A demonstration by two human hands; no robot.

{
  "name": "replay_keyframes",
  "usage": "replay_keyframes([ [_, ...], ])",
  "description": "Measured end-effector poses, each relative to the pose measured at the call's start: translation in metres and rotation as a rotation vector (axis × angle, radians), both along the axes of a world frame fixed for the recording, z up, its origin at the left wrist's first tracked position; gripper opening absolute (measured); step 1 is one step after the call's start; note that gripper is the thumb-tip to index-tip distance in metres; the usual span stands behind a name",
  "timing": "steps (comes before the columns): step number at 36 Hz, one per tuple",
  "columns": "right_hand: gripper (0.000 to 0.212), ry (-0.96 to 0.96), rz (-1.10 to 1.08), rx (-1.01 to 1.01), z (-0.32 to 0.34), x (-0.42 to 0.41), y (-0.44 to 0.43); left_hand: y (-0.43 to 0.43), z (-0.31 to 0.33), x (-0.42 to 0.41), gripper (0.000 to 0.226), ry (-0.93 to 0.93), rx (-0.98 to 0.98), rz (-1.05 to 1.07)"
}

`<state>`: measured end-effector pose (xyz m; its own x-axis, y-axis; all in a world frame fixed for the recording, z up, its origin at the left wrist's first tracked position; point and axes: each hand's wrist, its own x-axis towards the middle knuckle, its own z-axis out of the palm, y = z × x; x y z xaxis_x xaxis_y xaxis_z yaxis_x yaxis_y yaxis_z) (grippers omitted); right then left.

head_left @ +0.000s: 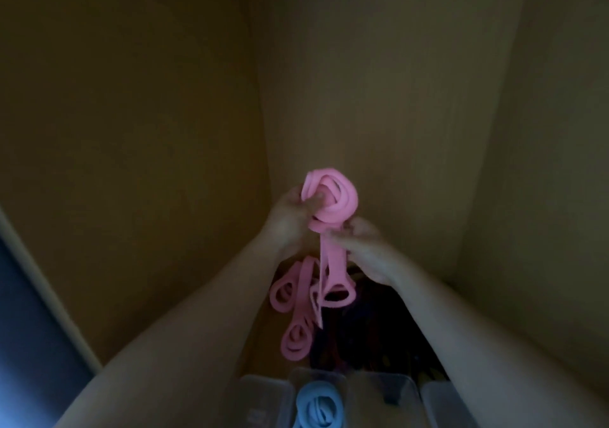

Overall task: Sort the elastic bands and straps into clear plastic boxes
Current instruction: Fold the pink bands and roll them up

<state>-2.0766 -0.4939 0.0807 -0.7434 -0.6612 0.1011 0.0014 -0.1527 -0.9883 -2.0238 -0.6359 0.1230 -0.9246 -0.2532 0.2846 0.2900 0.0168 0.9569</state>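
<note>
Panels (131, 131), brown wood, fill far, left and right of dim scene. Dark tangled heap (379, 322) low at centre-right, contents unclear. Clear plastic boxes (260, 404) in row along near edge, lidless. Pink strap (329, 200) held up mid-scene, top wound into coil, loose loops dangling over dark heap. Left hand (288, 220) grips coil, fingers curled into it. Right hand (365, 249) pinches strap just below coil. Blue band (318, 408) coiled inside second box from left.

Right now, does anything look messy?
Yes. The pink band is only half wound: a coil sits by the left hand, while tangled loops dangle under the right hand. The blue band lies neatly coiled in its box.
</note>
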Motion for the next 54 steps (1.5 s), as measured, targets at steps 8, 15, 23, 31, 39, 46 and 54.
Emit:
replay_keyframes([
  [8,0.050,0.127,-0.201,0.164,-0.031,0.006,-0.022,0.000,0.000,-0.022,0.008,0.009,0.111,0.326],
  [15,0.037,0.437,-0.434,0.374,-0.031,0.008,-0.024,-0.004,-0.007,-0.028,0.005,0.060,0.036,0.466],
  [23,0.059,0.668,-0.307,0.518,-0.021,0.014,-0.011,-0.011,-0.009,-0.023,0.018,0.160,-0.291,0.545],
  [31,0.027,0.720,-0.328,0.602,0.009,0.007,0.011,-0.024,-0.035,-0.019,0.032,0.101,-0.617,0.420],
  [39,0.021,0.514,-0.273,0.581,0.044,-0.001,0.010,-0.011,-0.039,-0.009,0.034,0.099,-0.634,0.143],
  [46,0.030,0.213,-0.274,0.510,0.050,-0.001,0.009,0.002,-0.032,0.010,0.024,-0.052,-0.554,-0.189],
  [54,0.038,0.226,-0.268,0.515,0.046,-0.002,0.002,-0.002,-0.034,0.012,0.063,-0.124,-0.535,-0.159],
])
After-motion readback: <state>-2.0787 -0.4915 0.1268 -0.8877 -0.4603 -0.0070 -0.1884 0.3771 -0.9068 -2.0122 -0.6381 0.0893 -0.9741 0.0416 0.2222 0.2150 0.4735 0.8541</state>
